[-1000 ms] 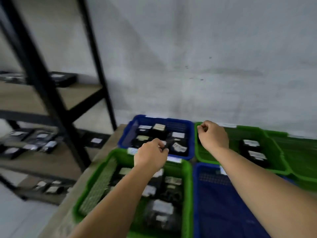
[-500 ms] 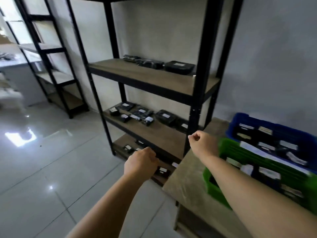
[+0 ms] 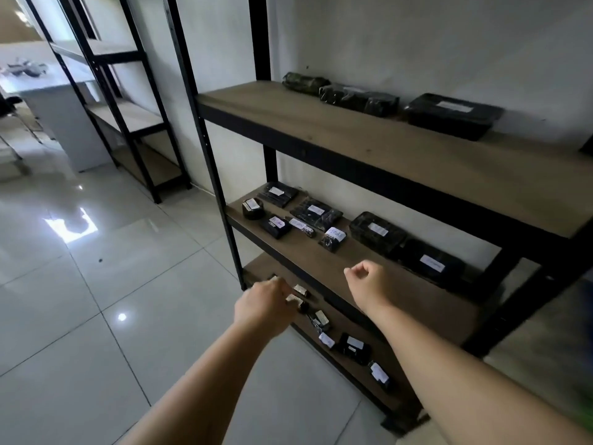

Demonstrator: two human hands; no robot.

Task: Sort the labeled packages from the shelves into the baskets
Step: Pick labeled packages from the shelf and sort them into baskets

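Note:
A black metal rack with wooden boards [image 3: 369, 136] stands in front of me. Three dark wrapped packages [image 3: 356, 99] lie on its upper board. Several black packages with white labels [image 3: 316, 213] rest on the middle board, and several small labelled ones [image 3: 353, 345] on the bottom board. My left hand [image 3: 263, 303] hovers in front of the bottom board's left end, fingers curled, holding nothing I can see. My right hand [image 3: 369, 284] hangs before the middle board's front edge, curled into a loose fist and empty. No basket shows clearly.
A second black rack [image 3: 128, 117] stands further left along the wall, with a white cabinet [image 3: 57, 101] beyond it. Glossy pale floor tiles [image 3: 112, 284] spread to the left. A green blur [image 3: 585, 412] sits at the right edge.
My view swung left from the baskets on the table to the rack, which is now closer. Both hands travelled along, still curled and empty.

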